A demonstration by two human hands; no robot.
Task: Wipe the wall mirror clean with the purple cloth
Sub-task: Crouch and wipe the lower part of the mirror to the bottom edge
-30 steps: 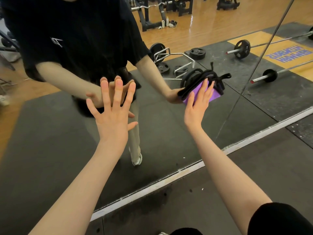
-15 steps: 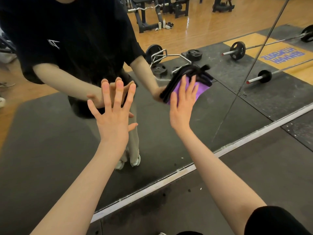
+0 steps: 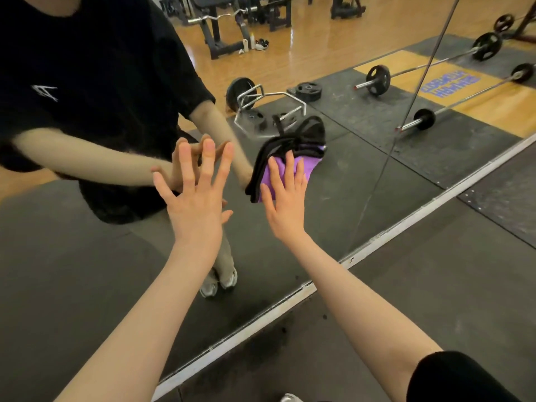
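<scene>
Gym flooring fills the wall mirror (image 3: pixel 87 271) we face. Our right hand (image 3: pixel 285 198) presses the purple cloth (image 3: pixel 307 166) under straight, spread fingers (image 3: pixel 298 169); our left hand (image 3: pixel 194 204) rests flat, fingers splayed.

Gym rm: dark rubber mat (image 3: pixel 452 288) underfoot. Reflected: wood floor (image 3: pixel 316 50), barbells (image 3: pixel 377 80) w/ plates on black mats, hex bar (image 3: pixel 269 107), bench rack (image 3: pixel 220 27) at back.
</scene>
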